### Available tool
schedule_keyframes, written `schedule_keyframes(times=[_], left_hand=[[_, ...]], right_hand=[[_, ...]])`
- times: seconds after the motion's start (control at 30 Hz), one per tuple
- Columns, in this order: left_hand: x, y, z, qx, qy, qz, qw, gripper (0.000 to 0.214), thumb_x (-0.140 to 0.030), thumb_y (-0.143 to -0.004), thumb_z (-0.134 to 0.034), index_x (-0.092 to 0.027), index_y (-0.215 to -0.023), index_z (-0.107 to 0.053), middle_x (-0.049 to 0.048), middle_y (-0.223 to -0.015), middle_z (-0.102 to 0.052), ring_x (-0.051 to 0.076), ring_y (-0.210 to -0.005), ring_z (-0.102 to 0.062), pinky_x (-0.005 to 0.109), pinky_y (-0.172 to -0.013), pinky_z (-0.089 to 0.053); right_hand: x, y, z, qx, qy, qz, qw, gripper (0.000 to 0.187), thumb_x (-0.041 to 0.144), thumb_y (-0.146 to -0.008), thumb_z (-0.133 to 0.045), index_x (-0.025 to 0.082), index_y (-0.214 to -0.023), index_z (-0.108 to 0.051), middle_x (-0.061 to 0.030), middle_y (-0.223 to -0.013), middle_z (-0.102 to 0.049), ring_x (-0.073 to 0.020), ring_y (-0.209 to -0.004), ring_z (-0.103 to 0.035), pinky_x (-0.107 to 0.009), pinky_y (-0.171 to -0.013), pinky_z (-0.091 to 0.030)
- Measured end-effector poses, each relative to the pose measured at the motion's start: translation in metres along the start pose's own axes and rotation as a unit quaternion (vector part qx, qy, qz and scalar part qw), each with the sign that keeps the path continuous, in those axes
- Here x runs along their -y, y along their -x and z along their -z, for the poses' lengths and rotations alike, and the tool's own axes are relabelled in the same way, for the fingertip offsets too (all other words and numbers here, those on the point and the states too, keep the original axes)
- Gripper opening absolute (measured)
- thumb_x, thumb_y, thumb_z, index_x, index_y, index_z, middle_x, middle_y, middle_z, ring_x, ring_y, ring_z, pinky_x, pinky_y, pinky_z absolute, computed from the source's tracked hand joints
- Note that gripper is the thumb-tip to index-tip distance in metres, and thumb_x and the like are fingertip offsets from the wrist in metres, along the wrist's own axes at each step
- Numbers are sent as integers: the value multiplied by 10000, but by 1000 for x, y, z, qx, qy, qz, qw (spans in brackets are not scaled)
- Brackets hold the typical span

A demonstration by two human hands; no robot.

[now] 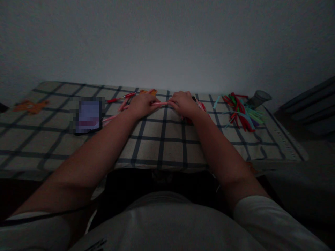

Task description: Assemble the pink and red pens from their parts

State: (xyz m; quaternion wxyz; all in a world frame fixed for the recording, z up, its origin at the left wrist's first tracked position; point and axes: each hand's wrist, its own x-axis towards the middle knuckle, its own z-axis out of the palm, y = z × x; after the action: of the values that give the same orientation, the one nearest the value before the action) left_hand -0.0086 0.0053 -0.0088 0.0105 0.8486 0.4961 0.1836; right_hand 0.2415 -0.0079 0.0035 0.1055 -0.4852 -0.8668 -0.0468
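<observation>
Both my hands rest near the far edge of a table covered with a checked cloth (162,139). My left hand (142,104) and my right hand (184,103) are closed, pinching the two ends of a thin pink strip (161,103) held between them. More pink and red strips (119,101) lie to the left of my left hand. Some red pieces (200,105) lie by my right hand.
A pile of red, green and light blue strips (242,111) lies at the right, with a grey cup (259,98) on its side behind it. A blurred dark device (89,115) sits at the left. An orange shape (30,105) lies far left. A wall is close behind.
</observation>
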Motion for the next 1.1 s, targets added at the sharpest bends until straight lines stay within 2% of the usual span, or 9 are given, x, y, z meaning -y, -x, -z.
schedule_keyframes(times=[0.2, 0.4, 0.53, 0.67, 0.9, 1.1], left_hand=[[-3, 1, 4, 16, -24, 12, 1000, 467, -626, -1056, -667, -307, -1296, -909, 71, -1182, -896, 297, -1114, -784, 342, -895, -494], [-5, 4, 5, 17, -33, -3, 999, 570, -688, -1101, -579, -280, -1339, -897, 111, -1247, -890, 317, -1164, -784, 363, -934, -509], [-6, 5, 5, 18, -28, 0, 999, 558, -678, -1124, -568, -288, -1351, -895, 116, -1257, -890, 337, -1181, -786, 395, -961, -521], [-4, 4, 3, 14, -9, -3, 1000, 537, -658, -1126, -575, -282, -1319, -906, 128, -1221, -893, 348, -1165, -794, 410, -944, -526], [0, 3, 2, 4, 0, -22, 1000, 479, -614, -1078, -638, -269, -1269, -910, 104, -1171, -896, 310, -1112, -797, 362, -907, -510], [-5, 2, 6, 8, -1, -3, 1000, 472, -623, -1069, -653, -281, -1267, -911, 96, -1152, -895, 308, -1095, -785, 355, -883, -500]], right_hand=[[0, -1, 1, 0, -11, -2, 1000, 443, 368, -1189, -464, 195, -1288, -860, -203, -1323, -788, -372, -1264, -587, -501, -1068, -381], [-2, -1, -1, -34, -45, -2, 998, 369, 449, -1172, -565, 212, -1202, -846, -183, -1273, -777, -365, -1255, -589, -479, -1084, -377], [0, 0, 0, -40, -47, -10, 998, 341, 457, -1162, -596, 208, -1201, -825, -176, -1257, -765, -358, -1221, -598, -467, -1081, -370], [3, 1, 3, -42, -42, -15, 998, 363, 477, -1169, -577, 210, -1219, -818, -173, -1260, -763, -357, -1208, -604, -464, -1076, -370], [4, 4, 5, -35, -44, -10, 998, 449, 508, -1177, -536, 197, -1350, -809, -193, -1296, -761, -371, -1237, -585, -470, -1067, -363], [-1, 1, 2, -5, -24, 1, 1000, 512, 460, -1208, -427, 195, -1279, -859, -211, -1319, -752, -386, -1282, -572, -518, -1092, -373]])
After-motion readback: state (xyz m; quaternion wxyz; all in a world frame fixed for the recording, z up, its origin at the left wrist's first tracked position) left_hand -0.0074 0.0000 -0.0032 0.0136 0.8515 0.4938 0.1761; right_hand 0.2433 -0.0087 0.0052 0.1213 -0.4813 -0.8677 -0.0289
